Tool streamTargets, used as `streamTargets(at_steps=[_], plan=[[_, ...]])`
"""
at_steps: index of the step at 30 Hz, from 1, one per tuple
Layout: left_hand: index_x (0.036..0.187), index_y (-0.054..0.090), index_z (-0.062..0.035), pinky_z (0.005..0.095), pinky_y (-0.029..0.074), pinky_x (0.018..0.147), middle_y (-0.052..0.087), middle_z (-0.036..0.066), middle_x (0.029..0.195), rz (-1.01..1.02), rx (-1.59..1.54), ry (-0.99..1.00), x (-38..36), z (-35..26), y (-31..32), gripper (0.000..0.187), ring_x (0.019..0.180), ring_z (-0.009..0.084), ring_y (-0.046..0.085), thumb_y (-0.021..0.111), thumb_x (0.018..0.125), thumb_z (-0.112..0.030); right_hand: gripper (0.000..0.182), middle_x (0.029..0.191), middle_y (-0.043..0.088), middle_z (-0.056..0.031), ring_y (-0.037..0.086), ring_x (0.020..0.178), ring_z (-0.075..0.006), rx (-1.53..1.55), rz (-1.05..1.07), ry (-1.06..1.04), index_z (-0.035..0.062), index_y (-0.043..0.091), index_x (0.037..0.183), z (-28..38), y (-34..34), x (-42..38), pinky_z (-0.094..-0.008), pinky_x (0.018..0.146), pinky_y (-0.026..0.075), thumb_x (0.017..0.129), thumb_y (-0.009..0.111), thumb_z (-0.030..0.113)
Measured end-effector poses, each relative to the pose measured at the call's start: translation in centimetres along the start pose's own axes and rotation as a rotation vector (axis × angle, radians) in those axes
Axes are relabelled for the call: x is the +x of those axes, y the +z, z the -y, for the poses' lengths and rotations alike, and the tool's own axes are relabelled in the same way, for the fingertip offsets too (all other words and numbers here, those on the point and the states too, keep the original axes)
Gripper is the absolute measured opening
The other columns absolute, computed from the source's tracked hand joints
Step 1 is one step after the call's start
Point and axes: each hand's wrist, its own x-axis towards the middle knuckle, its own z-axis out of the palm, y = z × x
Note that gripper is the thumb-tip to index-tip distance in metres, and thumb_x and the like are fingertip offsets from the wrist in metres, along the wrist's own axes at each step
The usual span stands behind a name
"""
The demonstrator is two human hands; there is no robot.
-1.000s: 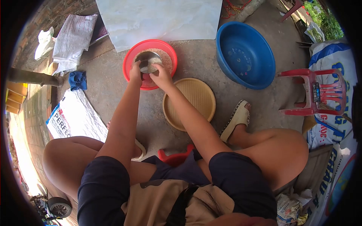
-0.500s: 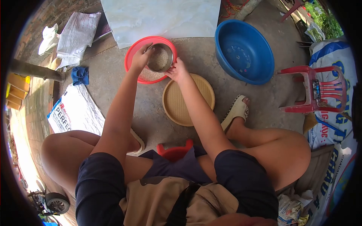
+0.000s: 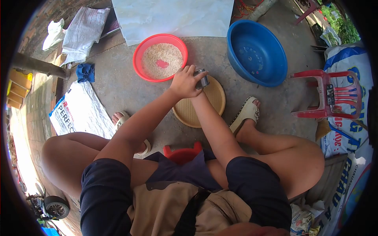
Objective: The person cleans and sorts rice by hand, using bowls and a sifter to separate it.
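Observation:
A small metal bowl (image 3: 202, 80), seen side-on and tilted, is gripped by my left hand (image 3: 185, 83) above the upper edge of the round woven tray (image 3: 187, 112). My right hand is mostly hidden behind the left hand and the bowl, so its fingers do not show. Just above and left of my hands, the red basin (image 3: 136, 59) holds pale grains, with a patch of its red bottom showing through. What the metal bowl holds cannot be seen.
A large blue basin (image 3: 256, 53) stands at the upper right, with a red plastic chair (image 3: 325, 94) farther right. A marbled sheet (image 3: 173, 17) lies at the top. Printed white sacking (image 3: 84, 112) and a blue cloth (image 3: 85, 72) are on the left.
Both hands and the metal bowl have moved right and down, from over the red basin to over the tray. The bowl has turned from facing up to side-on.

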Motion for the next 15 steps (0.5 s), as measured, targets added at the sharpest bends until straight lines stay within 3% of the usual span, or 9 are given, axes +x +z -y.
streamTargets(at_steps=[15], plan=[[0.119, 0.057, -0.0319, 0.0381, 0.045, 0.071, 0.048, 0.01, 0.086, 0.069, -0.015, 0.043, -0.1, -0.6, 0.1, 0.062, 0.081, 0.0259, 0.052, 0.066, 0.058, -0.031, 0.037, 0.106, 0.064, -0.0119, 0.062, 0.097, -0.0269, -0.899, -0.511, -0.067, 0.0084, 0.063, 0.102, -0.9, -4.8, 1.6, -0.041, 0.08, 0.05, 0.089, 0.043, 0.035]])
